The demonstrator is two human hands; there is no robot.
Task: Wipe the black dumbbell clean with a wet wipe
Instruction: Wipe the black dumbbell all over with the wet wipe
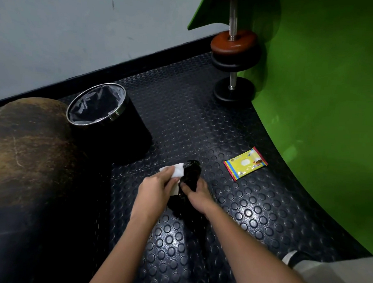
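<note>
Studded black rubber floor [242,208] runs up to a grey wall [79,29] at 11 o'clock and a green panel [322,104] at 2 o'clock. On it: one black dumbbell [190,175] at centre, one wipe [177,169], one yellow wipe pack [245,163] at 3 o'clock of the dumbbell, one lined black bin [109,121] at 10 o'clock, one brown cushion [25,151] at 9 o'clock. Two more dumbbells [234,58] stand stacked on end at 1 o'clock against the green panel.

Both forearms reach forward from 6 o'clock. Left hand [158,185], fingers curled, pinches the white wipe and presses it to the dumbbell's left side. Right hand [197,195] curls around the dumbbell's near part, thumb on top, steadying it. One shoe [291,258] shows at 4 o'clock.
</note>
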